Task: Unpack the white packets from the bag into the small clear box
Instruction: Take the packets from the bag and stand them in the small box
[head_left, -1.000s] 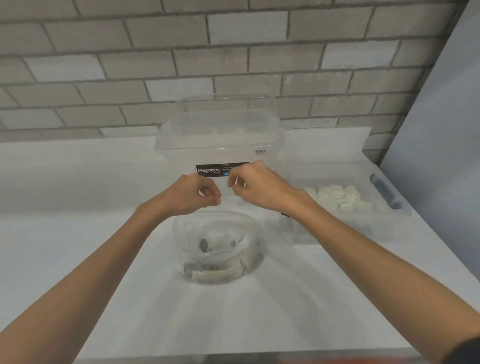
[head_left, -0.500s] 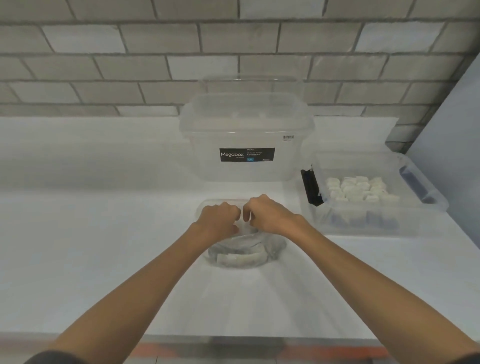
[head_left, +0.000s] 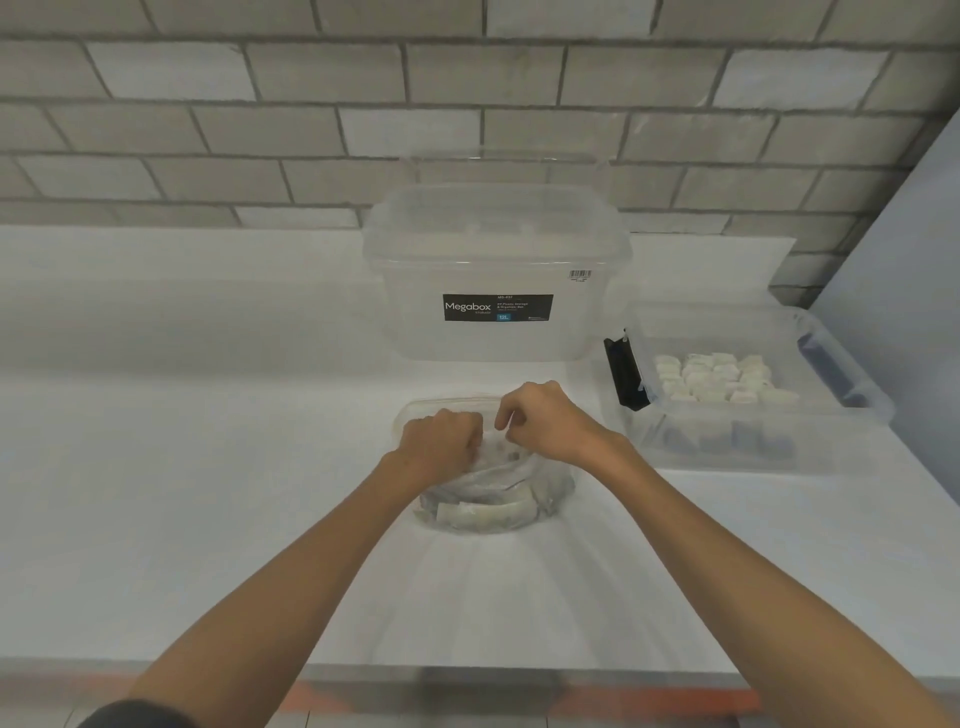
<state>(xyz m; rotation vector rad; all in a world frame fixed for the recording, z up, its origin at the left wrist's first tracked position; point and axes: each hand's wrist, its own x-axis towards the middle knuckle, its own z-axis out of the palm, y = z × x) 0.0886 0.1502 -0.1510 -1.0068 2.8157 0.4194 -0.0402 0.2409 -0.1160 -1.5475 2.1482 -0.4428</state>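
Note:
A clear plastic bag holding several white packets lies on the white table, in front of me at the centre. My left hand grips the bag's top edge on the left side. Close beside it, my right hand pinches the top edge on the right. To the right stands the small clear box, open on top, with dark clip handles and several white packets lying inside it.
A large lidded clear box labelled Megabox stands behind the bag against the brick wall. A grey wall panel closes off the right side. The table's front edge runs just below my forearms.
My view pulled back from the table. Both hands came down from in front of the Megabox label to the bag's top edge, and they stay close together there.

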